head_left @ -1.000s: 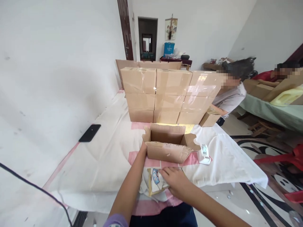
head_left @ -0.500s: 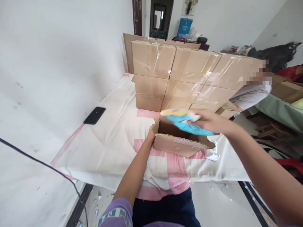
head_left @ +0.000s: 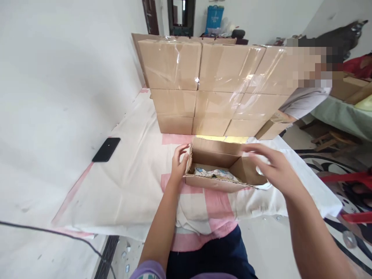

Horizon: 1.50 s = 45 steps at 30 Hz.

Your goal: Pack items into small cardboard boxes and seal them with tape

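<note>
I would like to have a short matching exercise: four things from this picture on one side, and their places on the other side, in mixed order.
Things:
1. printed packet
2. flat black device
3. left hand
4. blue container

Places:
A. in the background, beyond the stacked cartons
B. at the left end of the open box
C. inside the open box
D. on the cloth, near the wall

Pairs: 1-C, 2-D, 3-B, 4-A
</note>
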### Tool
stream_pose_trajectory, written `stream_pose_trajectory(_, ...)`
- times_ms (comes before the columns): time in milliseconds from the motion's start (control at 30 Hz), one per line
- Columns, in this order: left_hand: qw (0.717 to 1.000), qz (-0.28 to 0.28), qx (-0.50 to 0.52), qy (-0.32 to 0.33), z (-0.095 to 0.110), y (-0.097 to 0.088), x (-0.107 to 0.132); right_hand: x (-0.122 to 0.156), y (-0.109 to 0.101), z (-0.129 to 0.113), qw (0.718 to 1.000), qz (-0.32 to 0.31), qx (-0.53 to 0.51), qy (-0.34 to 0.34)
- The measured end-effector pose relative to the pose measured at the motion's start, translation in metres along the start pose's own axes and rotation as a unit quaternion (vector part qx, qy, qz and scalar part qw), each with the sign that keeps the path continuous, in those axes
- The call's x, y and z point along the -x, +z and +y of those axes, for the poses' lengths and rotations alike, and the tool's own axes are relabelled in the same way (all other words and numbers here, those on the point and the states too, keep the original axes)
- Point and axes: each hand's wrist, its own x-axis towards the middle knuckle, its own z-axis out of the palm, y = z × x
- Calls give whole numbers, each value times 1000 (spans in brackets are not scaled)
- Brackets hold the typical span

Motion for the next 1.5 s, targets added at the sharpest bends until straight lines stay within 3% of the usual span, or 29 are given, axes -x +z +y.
stream_pose_trajectory(33, 1000, -15, 1, 22, 4, -4, 4, 21, -8, 10, 992, 118, 4, 38)
stream_pose_trajectory(67, 998, -42, -1, 48, 9, -7, 9, 42, -10, 22, 980, 187, -5, 73)
stream_pose_trajectory(133, 988, -124, -19, 88, 15, -12, 19, 76, 4, 44, 978, 164, -71, 104)
stream_pose_trajectory(233, 978, -182, -34, 99, 17, -13, 30, 97, 40, 61, 984, 33, -163, 69)
stream_pose_trajectory(333, 985, -140, -10, 98, 13, -12, 37, 87, 62, 57, 987, -7, -157, -12)
stream_pose_trajectory(467, 994, -69, 4, 81, 13, -8, 45, 74, 69, 51, 987, 39, -143, -65)
stream_pose_trajectory(500, 995, -67, -1, 73, 14, -7, 47, 73, 73, 51, 985, 65, -150, -52)
stream_pose_trajectory(633, 996, -2, 39, -75, 13, 6, 52, 66, 94, 54, 957, 179, -219, 66)
stream_pose_trajectory(700, 992, 10, 76, -105, 15, 13, 53, 60, 101, 56, 943, 204, -248, 89)
stream_pose_trajectory(800, 983, 11, 128, -130, 25, 17, 54, 49, 102, 57, 943, 179, -266, 90)
stream_pose_trajectory(933, 952, -13, 202, -229, 48, 21, 57, 22, 91, 53, 952, 94, -275, 93)
stream_pose_trajectory(1033, 932, -25, 253, -257, 62, 27, 62, 3, 83, 41, 945, 118, -297, 69)
stream_pose_trajectory(1133, 943, -6, 233, -237, 62, 31, 63, 2, 79, 30, 931, 181, -314, 34)
stream_pose_trajectory(1200, 970, 9, 142, -197, 54, 27, 60, 10, 78, 27, 933, 187, -305, 28)
stream_pose_trajectory(1267, 993, 23, 6, -113, 43, 19, 52, 22, 76, 30, 937, 183, -296, 30)
stream_pose_trajectory(1400, 977, -13, -205, 50, 31, -2, 36, 40, 78, 42, 930, 176, -322, 5)
stream_pose_trajectory(1500, 967, -44, -246, 56, 37, -6, 30, 40, 85, 49, 923, 180, -342, 1)
